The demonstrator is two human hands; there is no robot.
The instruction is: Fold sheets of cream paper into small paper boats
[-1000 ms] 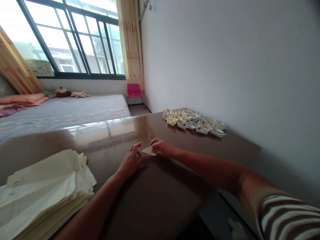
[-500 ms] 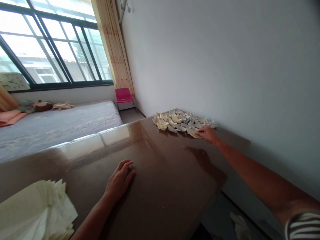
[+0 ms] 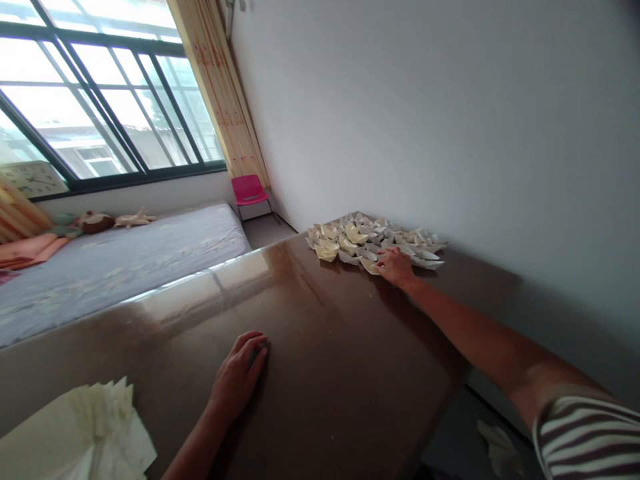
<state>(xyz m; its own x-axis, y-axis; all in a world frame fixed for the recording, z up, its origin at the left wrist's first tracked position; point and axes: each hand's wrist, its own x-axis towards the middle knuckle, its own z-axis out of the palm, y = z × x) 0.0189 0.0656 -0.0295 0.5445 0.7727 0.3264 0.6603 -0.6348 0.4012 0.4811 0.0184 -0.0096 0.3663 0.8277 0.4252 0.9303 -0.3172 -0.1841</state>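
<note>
A: Right grip [image 3: 395, 267], state?
B: Fingers on the right end of a folded paper boat [image 3: 369, 265]. Pinched or merely touched: cannot tell.
A: Boat position?
B: Just left of those fingertips, on the surface [image 3: 310, 387], at the near edge of the cluster of paper boats [image 3: 356, 233].
A: Left grip [image 3: 237, 373]?
B: Relaxed, fingers loosely curled, thumb apart, nothing seen inside; rests on the surface. Fanned paper sheets [image 3: 60, 433] lie to its left.
A: Expected handling?
B: Judgement: very light, slides readily on the glossy top; creases lend some stiffness, thin sides crush easily. Best hold: light pinch at one pointed end, where folds likely double up.
</note>
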